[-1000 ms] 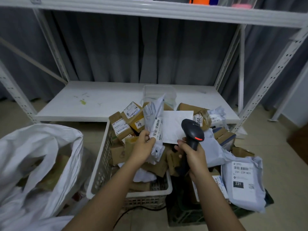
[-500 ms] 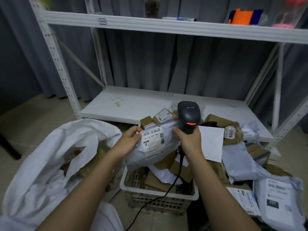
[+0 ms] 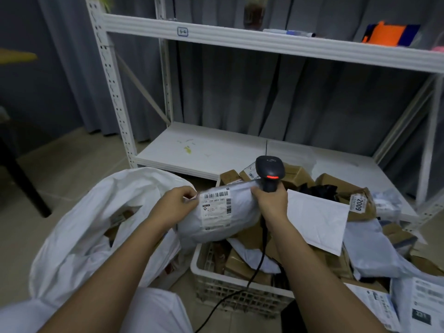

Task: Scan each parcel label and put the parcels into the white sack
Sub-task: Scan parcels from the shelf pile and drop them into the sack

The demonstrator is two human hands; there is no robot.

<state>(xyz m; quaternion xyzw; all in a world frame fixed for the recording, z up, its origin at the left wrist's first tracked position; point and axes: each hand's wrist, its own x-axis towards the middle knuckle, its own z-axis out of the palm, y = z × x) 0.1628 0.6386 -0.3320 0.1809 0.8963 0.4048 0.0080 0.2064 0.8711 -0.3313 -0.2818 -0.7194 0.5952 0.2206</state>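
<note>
A: State the count of held items.

B: Two. The left hand [image 3: 176,204] pinches the left edge of one grey poly-mailer parcel [image 3: 223,218] at frame centre, fingers curled on the film. The right hand [image 3: 271,200] grips one black handheld scanner [image 3: 269,173], fingers wrapped round its handle, thumb and fingertips also touching the parcel's right end.

A: Parcel surface?

B: Soft, smooth plastic film, bulging and pillow-shaped. One white rectangular label [image 3: 216,207] faces up, bearing printed barcodes.

A: Scanner details?

B: Rounded matte head, one red strip lit, one black cable [image 3: 254,270] running to the lower frame edge.

A: Where is the white sack?

B: One white sack [image 3: 79,229], lower left, crumpled woven-looking fabric, mouth open, just beside the parcel's left end; brown cartons show inside, count unclear.

A: Remaining stock?

B: One white lattice plastic crate [image 3: 230,292], lower centre, heaped with brown cardboard cartons and grey mailers; the exact number cannot be told. One flat white padded envelope [image 3: 317,218] lies on the heap, right of centre.

A: Background?

B: One white steel rack [image 3: 240,42] with perforated uprights, before pleated grey curtains [image 3: 240,92].
</note>
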